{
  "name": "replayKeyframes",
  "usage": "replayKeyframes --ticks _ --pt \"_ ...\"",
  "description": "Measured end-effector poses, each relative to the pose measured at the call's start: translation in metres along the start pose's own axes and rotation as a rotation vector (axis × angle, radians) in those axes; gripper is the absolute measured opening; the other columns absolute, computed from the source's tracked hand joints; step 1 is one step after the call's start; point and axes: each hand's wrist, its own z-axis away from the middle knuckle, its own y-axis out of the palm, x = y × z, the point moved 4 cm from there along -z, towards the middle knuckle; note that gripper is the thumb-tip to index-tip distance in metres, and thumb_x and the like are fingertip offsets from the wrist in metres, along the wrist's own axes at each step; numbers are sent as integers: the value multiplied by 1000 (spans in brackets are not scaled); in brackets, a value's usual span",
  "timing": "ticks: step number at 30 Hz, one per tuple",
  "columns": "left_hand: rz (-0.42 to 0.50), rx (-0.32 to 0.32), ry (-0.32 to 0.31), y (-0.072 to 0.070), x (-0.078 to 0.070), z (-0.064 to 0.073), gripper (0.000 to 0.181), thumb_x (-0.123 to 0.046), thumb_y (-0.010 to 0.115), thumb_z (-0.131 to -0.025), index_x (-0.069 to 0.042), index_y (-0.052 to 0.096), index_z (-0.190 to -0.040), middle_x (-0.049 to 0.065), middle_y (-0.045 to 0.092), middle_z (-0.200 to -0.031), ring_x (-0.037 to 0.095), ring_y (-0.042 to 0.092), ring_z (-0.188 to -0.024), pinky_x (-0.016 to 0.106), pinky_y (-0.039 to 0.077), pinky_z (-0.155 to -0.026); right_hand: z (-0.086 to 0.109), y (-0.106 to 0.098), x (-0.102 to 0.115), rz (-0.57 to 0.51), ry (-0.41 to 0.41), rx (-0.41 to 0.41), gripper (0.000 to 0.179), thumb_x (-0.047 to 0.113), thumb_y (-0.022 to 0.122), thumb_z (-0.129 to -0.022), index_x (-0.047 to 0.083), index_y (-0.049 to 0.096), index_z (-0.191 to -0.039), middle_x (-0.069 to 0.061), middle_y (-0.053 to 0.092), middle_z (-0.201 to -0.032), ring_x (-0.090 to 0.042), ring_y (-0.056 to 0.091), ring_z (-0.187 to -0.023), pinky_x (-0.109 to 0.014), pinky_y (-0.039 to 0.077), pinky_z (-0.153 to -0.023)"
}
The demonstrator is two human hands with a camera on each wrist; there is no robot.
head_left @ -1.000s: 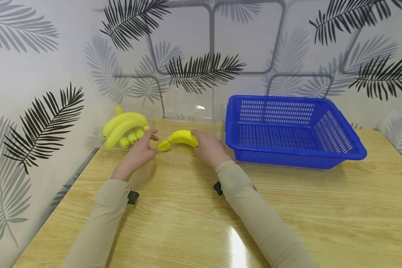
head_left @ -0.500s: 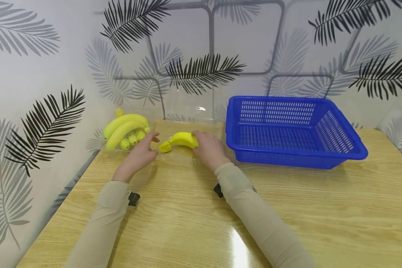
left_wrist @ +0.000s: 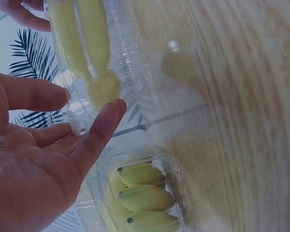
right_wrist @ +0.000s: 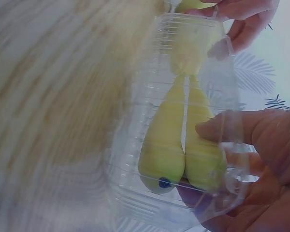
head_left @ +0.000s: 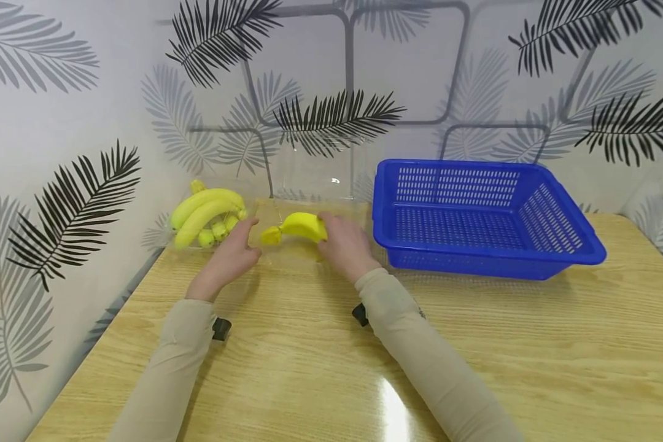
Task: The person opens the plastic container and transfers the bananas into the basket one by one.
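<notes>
A bunch of two yellow bananas (head_left: 304,226), joined at the stem, lies in a clear plastic clamshell container (right_wrist: 150,92) at the back of the table. My right hand (head_left: 345,245) grips the bunch near its tips; in the right wrist view the thumb lies on one banana and fingers curl behind it, partly seen through the plastic. At the stem end, my left hand (head_left: 229,258) pinches the container's edge, with thumb and fingers on either side of the wall in the left wrist view. The open transparent lid (head_left: 320,175) stands up behind.
Left of the left hand, a second clear container holds several bananas (head_left: 207,215), close to the wall. A blue perforated basket (head_left: 488,261) stands right of the right hand. The wooden table (head_left: 298,356) meets a leaf-patterned wall at the back.
The bananas' stem end has shifted slightly up and back. My left fingers, spread and lifted earlier, have moved down at the container's edge. The basket stays put.
</notes>
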Motion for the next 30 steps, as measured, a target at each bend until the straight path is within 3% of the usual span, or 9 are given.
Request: replayKeyframes --ticks 4,8,12,17,25,30 --pt "-11 17 -22 0 0 0 63 -4 43 -95 6 19 -152 25 20 -156 37 41 -114 52 34 -102 0 -10 3 -36 13 -30 48 12 67 -91 8 54 -137 -11 64 -109 -24 56 -84 -40 49 -71" --pt "-48 19 -12 -1 0 0 60 -5 43 -95 10 23 -149 27 24 -153 38 40 -122 54 33 -106 1 -21 8 -37 -2 -54 50 12 68 -90 9 53 -137 -12 64 -112 -25 58 -88 -40 50 -73" --pt "-69 19 0 0 0 0 58 -6 43 -94 13 28 -146 26 28 -150 36 43 -116 52 36 -103 5 -34 14 -55 -22 -76 50 12 68 -89 8 54 -137 -13 63 -113 -25 58 -92 -41 51 -75" --pt "-67 30 -7 1 -1 1 58 -8 42 -94 11 30 -147 23 23 -154 36 47 -114 51 38 -101 14 -53 21 -37 -41 -123 47 15 68 -90 11 55 -135 -10 64 -108 -24 58 -84 -40 51 -70" --pt "-75 41 9 2 -5 0 57 -9 40 -95 11 29 -148 23 16 -158 40 38 -130 53 32 -108 25 -85 14 -58 -45 -189 48 13 65 -90 13 55 -136 -8 65 -114 -24 58 -87 -42 51 -76" --pt "-147 32 29 3 -7 3 55 -9 37 -95 11 32 -146 23 18 -158 46 18 -142 59 21 -113 32 -102 4 -55 -18 -211 47 12 66 -89 12 57 -135 -7 64 -117 -24 59 -88 -41 51 -76"
